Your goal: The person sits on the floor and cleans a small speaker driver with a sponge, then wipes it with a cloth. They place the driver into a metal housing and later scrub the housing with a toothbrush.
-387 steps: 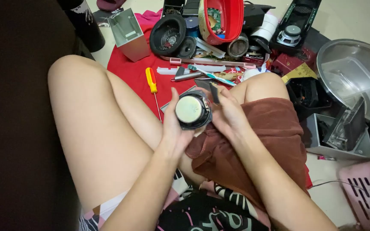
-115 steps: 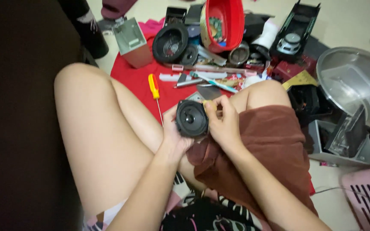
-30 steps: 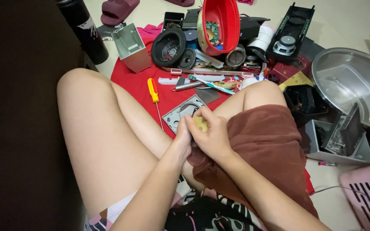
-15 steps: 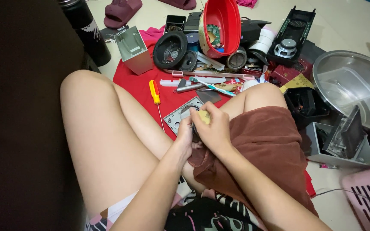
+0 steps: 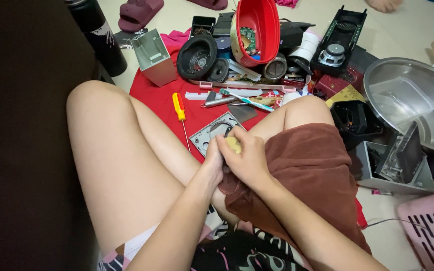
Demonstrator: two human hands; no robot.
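My left hand (image 5: 211,161) and my right hand (image 5: 247,159) are pressed together over my lap, between my bare left thigh and the brown shorts (image 5: 307,170). Both close around a small yellowish thing (image 5: 234,145) that only peeks out between the fingers; the rest of it is hidden. Just beyond the knuckles a grey metal plate with round holes (image 5: 208,134) lies on the red cloth (image 5: 151,95). A yellow-handled screwdriver (image 5: 179,108) lies to the left of the plate.
On the floor ahead are a black speaker cone (image 5: 197,56), a red bowl of parts (image 5: 257,30), a grey metal box (image 5: 152,56), a dark bottle (image 5: 97,35) and a black speaker frame (image 5: 335,42). A steel basin (image 5: 408,100) and pink basket (image 5: 428,228) are on the right.
Seconds ago my hands held a round black speaker up in plain sight. They have since dropped to my lap and closed together; over the last second they have barely moved.
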